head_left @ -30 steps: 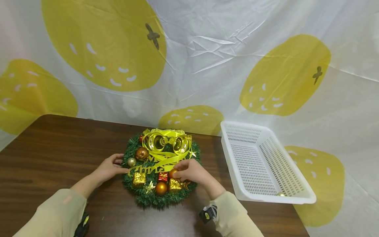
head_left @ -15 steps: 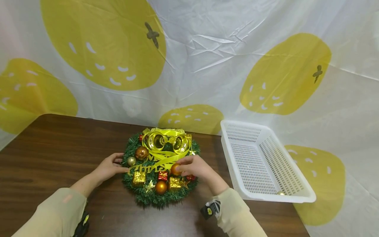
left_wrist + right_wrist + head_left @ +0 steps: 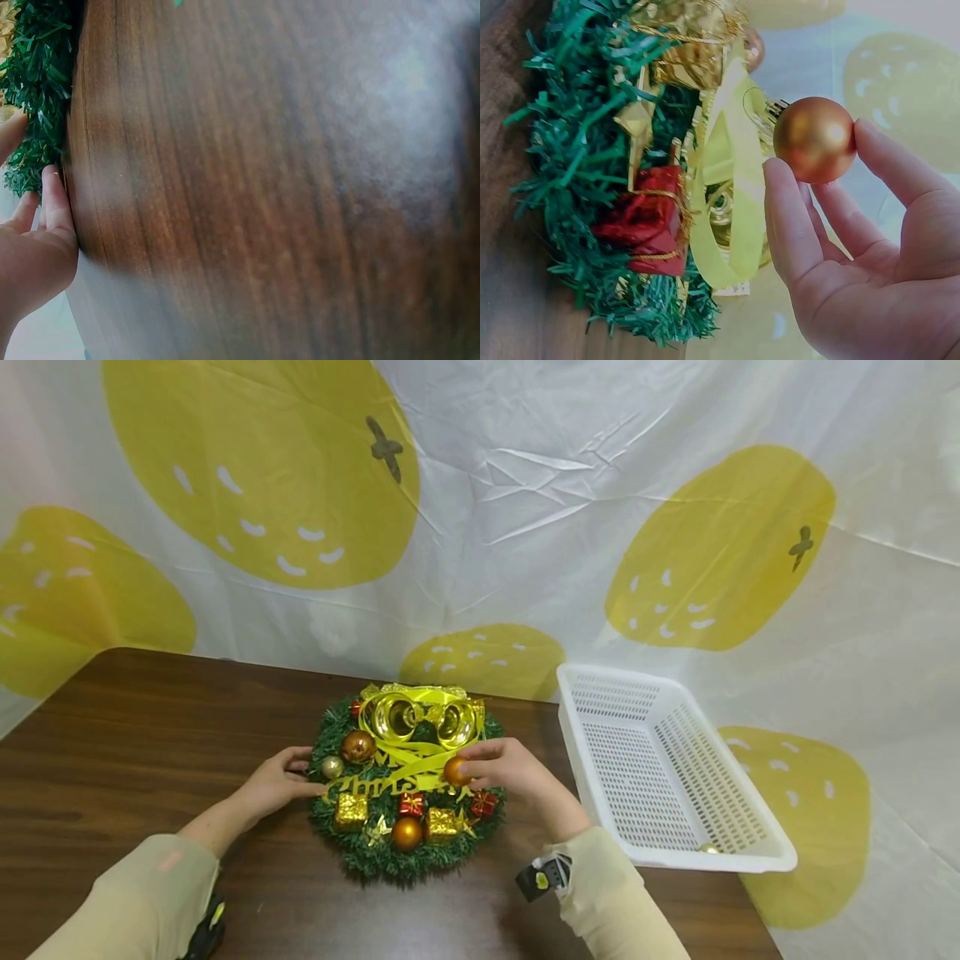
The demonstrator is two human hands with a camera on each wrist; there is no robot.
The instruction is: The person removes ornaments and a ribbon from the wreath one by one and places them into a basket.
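Note:
A green Christmas wreath [image 3: 401, 864] lies on the table, trimmed with gold bells [image 3: 393, 718], yellow ribbon, gold lettering, small gift boxes and baubles. My left hand [image 3: 273, 789] holds its left edge; in the left wrist view the thumb lies over the green tinsel and the fingers [image 3: 56, 202] are at its outer side. My right hand [image 3: 510, 772] pinches a matte orange bauble [image 3: 815, 140] between thumb and fingertips, above the right part of the wreath. The bauble's gold cap [image 3: 776, 111] and thin loop point away from the palm.
A white perforated plastic basket [image 3: 585, 781] stands on the right of the brown wooden table [image 3: 172, 718], with a small gold ball [image 3: 708, 848] inside at its near end. A white cloth [image 3: 517, 543] with yellow fruit prints hangs behind the table.
My right hand has lifted the orange bauble from beside the red gift box and moved it up and right, uncovering another red gift box. My left hand stays at the wreath's edge.

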